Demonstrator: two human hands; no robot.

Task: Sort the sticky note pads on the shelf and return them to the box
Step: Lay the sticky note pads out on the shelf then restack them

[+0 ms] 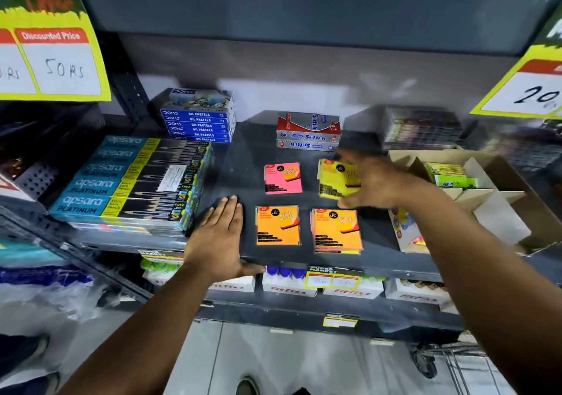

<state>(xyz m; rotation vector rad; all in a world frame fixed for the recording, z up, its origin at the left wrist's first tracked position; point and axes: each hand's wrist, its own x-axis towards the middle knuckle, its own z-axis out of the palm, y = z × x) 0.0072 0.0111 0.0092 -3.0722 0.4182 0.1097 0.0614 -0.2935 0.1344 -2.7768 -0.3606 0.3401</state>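
On the dark shelf (243, 157) lie a pink sticky note pad (282, 178) and, nearer the front edge, an orange pad (277, 226) and a small stack with an orange pad on top (336, 232). My right hand (374, 181) grips a yellow pad (334, 178), blurred and lifted a little above the shelf, left of the cardboard box (498, 200). The box has dividers and holds green and yellow pads at the back. My left hand (220, 236) rests flat on the shelf's front edge, fingers together, holding nothing.
Apsara pencil boxes (130, 181) are stacked at the left, Doms oil pastel boxes (197, 118) behind them. Softek boxes (308, 131) stand at the back centre, more packs (422, 128) at the back right. Price signs hang at both upper corners. Lower shelves hold Fitfizz boxes (289, 285).
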